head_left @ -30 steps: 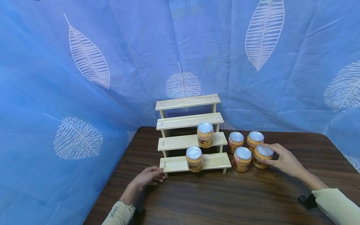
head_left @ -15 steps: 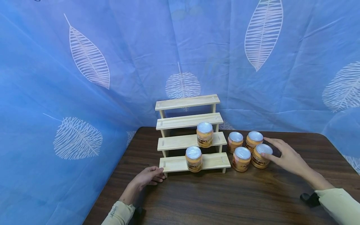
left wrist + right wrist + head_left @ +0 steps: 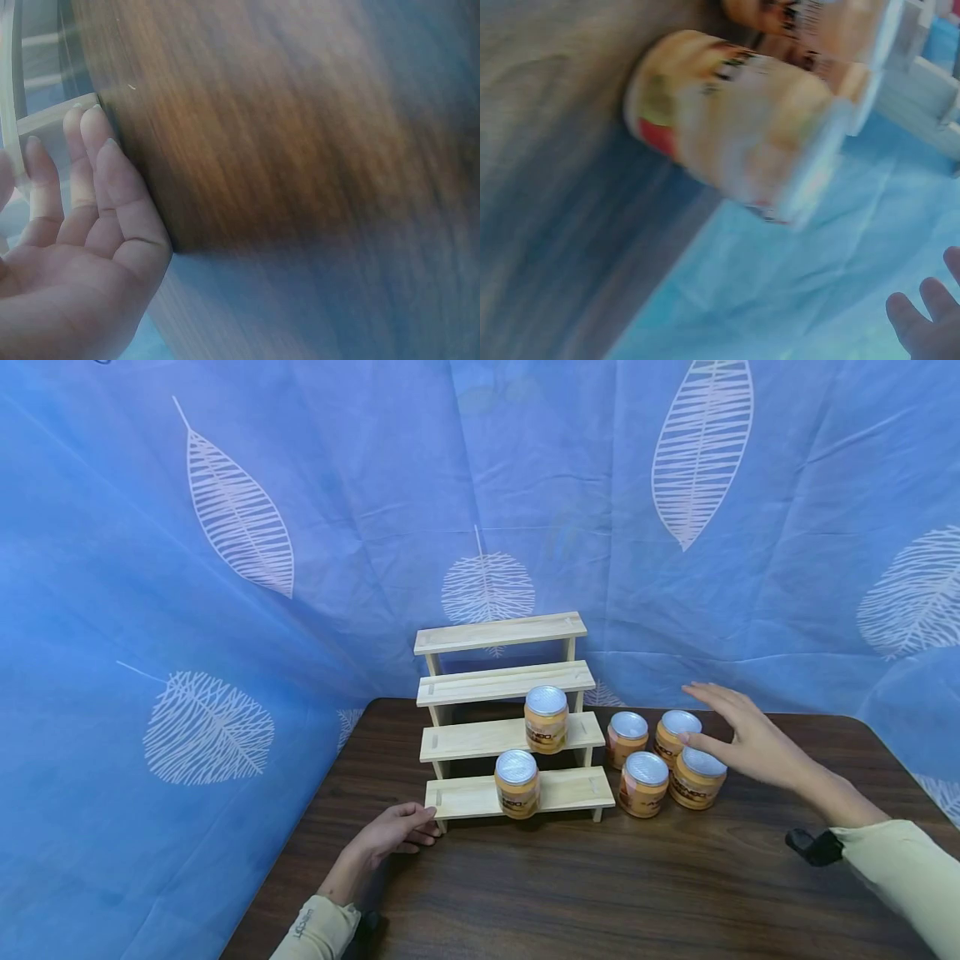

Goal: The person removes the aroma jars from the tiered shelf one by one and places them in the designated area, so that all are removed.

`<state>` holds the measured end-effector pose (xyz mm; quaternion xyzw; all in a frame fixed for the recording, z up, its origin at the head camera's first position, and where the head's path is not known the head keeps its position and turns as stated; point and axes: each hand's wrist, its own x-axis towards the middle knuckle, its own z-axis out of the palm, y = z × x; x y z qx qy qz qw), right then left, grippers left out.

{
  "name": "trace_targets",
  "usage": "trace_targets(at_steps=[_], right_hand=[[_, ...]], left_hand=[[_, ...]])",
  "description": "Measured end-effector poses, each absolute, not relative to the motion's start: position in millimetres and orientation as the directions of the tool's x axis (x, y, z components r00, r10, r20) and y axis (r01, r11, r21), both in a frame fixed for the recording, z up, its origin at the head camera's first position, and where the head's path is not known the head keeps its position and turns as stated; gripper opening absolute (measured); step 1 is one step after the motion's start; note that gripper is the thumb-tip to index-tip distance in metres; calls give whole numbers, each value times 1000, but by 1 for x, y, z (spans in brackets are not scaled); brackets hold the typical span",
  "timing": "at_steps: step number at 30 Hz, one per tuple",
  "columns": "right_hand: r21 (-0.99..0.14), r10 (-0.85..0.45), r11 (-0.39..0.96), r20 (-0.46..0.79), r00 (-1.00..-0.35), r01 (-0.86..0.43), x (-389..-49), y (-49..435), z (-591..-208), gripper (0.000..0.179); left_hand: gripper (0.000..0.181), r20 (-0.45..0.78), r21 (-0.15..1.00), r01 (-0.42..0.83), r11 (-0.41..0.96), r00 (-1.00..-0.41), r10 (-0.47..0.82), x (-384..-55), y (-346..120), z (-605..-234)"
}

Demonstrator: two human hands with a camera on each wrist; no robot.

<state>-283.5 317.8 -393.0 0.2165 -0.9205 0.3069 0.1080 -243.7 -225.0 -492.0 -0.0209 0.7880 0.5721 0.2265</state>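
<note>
My left hand grips the left end of the lowest plank of a four-step wooden display rack, thumb at the plank's edge. In the left wrist view, the fingers of that hand curl by the rack's leg. My right hand is raised with spread fingers over a group of orange-labelled jars with silvery lids, holding nothing. Nearest beneath it is the front right jar; the back right jar is beside its thumb. In the right wrist view, a jar appears blurred, away from the fingertips.
One jar stands on the lowest step, another jar on the second. Left in the group are a front jar and a back jar. A blue leaf-print cloth hangs behind the dark wooden table.
My right hand has let go of the front right jar, its fingers spreading, and has risen above it. That jar has shifted slightly left. The left hand stays on the rack.
</note>
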Motion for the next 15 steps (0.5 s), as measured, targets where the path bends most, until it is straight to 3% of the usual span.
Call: trace_targets(at_steps=[15], right_hand=[[-443, -442, 700, 347, -827, -560, -299, 263, -349, 75]], left_hand=[[38, -385, 889, -296, 351, -896, 221, -245, -226, -494]])
